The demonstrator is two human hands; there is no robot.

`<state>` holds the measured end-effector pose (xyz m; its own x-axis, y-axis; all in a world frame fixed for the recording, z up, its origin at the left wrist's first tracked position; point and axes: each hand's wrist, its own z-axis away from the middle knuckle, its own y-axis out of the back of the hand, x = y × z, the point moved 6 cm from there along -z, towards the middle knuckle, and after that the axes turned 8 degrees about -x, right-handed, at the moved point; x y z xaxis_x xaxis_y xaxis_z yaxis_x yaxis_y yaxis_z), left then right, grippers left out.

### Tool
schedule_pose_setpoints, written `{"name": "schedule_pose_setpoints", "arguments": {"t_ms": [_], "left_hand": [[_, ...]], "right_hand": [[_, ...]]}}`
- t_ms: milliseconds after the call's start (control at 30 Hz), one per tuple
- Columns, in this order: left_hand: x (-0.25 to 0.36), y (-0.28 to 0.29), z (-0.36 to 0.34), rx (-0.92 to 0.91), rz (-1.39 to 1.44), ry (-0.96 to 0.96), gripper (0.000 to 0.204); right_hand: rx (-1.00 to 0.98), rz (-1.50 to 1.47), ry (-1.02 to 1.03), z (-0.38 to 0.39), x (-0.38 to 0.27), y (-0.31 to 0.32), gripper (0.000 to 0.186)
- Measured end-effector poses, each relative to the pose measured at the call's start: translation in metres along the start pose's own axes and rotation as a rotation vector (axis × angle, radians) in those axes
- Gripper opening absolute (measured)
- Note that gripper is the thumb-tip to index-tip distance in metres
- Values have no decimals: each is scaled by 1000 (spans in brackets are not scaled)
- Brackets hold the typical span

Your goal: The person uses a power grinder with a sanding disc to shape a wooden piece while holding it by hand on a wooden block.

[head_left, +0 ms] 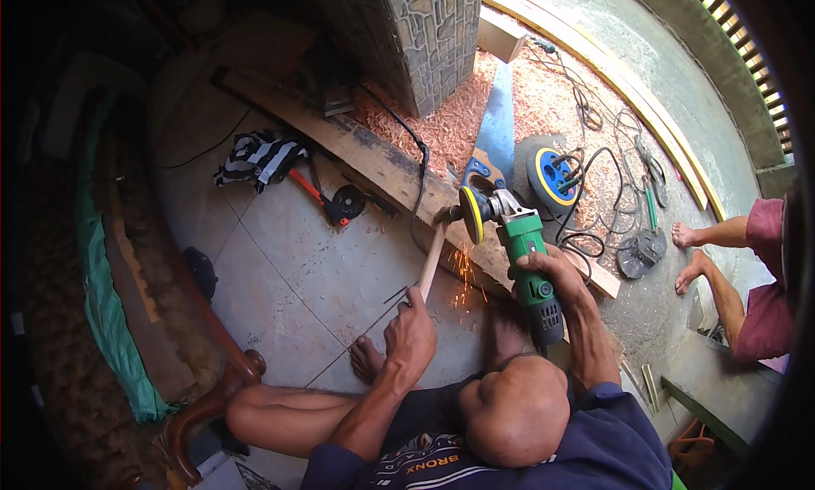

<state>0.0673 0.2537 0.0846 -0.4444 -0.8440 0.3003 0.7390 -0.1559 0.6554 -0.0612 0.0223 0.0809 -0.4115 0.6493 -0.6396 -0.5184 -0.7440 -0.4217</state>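
My left hand (411,340) is closed round the pale wooden handle of a hammer-like tool (432,259), whose dark metal head points away from me. In my right hand (556,273) is a green angle grinder (525,235), gripped round its body. The grinder's yellow-edged disc (473,215) stands on edge right beside the metal head and seems to touch it. Orange sparks (463,278) spray down from there toward the tiles. Beneath both tools lies a long wooden plank (382,163). The exact shape of the metal head is partly hidden.
A handsaw (497,125) and a round blue-and-yellow cable reel (553,177) lie beyond the plank, among wood shavings (556,91) and loose cords. Left are a striped cloth (259,160) and a red-handled tool (306,187). Another person's bare feet (692,269) rest at right, near a stone-faced pillar's (433,40) side.
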Motion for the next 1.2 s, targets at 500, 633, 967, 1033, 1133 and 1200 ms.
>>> {"name": "schedule_pose_setpoints", "arguments": {"t_ms": [500, 633, 967, 1033, 1133, 1200], "left_hand": [[46, -96, -20, 100, 286, -212, 50], [62, -93, -20, 138, 349, -262, 50], [65, -142, -52, -118, 926, -146, 43], [70, -145, -59, -102, 1076, -213, 38], [71, -143, -58, -24, 998, -276, 39], [65, -136, -51, -6, 782, -210, 50]], "right_hand": [[29, -115, 20, -7, 16, -11, 52], [52, -142, 20, -6, 20, -4, 54], [95, -269, 19, -6, 30, -19, 46], [56, -269, -7, -10, 39, -17, 52], [129, -328, -5, -8, 49, -11, 51], [113, -320, 5, -3, 44, -14, 50]]}}
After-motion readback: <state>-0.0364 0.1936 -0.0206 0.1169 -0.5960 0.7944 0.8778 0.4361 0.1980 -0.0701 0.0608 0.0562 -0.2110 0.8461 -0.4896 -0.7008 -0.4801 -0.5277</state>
